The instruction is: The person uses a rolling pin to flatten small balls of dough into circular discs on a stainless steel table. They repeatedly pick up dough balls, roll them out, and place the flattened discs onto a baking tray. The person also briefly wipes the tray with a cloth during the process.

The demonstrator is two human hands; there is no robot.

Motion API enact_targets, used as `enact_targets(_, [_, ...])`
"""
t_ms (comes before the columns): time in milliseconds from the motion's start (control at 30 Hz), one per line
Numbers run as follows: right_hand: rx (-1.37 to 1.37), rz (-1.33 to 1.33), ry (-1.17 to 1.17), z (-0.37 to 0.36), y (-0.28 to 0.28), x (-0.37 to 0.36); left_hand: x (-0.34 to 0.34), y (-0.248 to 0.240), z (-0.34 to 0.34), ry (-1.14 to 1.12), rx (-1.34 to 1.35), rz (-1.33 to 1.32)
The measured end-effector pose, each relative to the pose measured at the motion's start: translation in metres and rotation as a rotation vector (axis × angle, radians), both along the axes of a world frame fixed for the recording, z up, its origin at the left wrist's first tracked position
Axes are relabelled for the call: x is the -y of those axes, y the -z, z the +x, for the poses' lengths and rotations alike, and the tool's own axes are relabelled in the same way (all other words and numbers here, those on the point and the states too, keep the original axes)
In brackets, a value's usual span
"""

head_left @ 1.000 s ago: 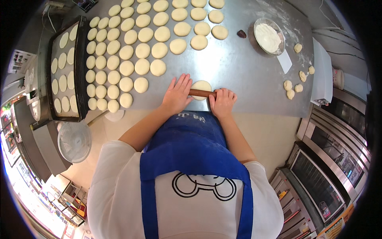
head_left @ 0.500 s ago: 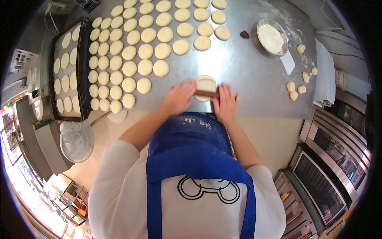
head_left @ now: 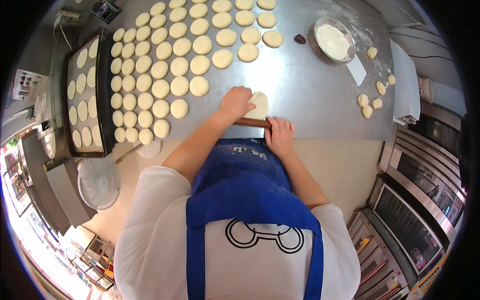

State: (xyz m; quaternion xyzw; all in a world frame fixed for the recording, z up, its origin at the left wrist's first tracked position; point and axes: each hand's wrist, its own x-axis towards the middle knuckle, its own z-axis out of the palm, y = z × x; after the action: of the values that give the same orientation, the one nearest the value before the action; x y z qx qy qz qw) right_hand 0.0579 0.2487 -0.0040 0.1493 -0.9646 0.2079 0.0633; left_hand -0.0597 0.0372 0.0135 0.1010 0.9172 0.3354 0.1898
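A flattened oval of pale dough [head_left: 259, 104] lies on the metal table near its front edge. My left hand [head_left: 236, 104] is closed at the left edge of this dough, its thumb on top and the fingertips partly hidden. Across the near end of the dough lies a brown rolling pin [head_left: 253, 123]. My right hand [head_left: 281, 134] has its fingers curled around the pin's right end. To the left, several rows of round dough pieces [head_left: 180, 108] sit on the table.
A black-rimmed baking tray [head_left: 106, 95] with flat dough ovals stands at the far left. Toward the back right are a metal bowl of flour [head_left: 334, 42], a white scraper [head_left: 356, 70], a small dark lump [head_left: 300, 39] and several small dough lumps [head_left: 363, 100]. A white box-like appliance [head_left: 405, 82] borders the right side.
My left hand has left the rolling pin and closed at the dough's left edge. The pin sits nearer the table's front edge, with my right hand still on it.
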Motion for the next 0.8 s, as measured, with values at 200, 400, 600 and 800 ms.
enact_targets(200, [0.072, -0.095, 0.025, 0.004, -0.012, -0.022, -0.030, -0.006, 0.049, -0.502, 0.536, 0.979])
enact_targets(400, [0.087, -0.105, 0.016, 0.011, -0.020, -0.041, -0.015, -0.019, -0.020, 0.022, 0.309, 0.488])
enact_targets(600, [-0.088, -0.148, -0.061, -0.079, -0.029, 0.009, 0.026, -0.049, 0.030, 0.007, -0.094, 0.128])
enact_targets(800, [0.279, 0.014, -0.365, -0.134, 0.009, 0.069, 0.075, -0.007, 0.092, -0.413, 0.098, 0.004])
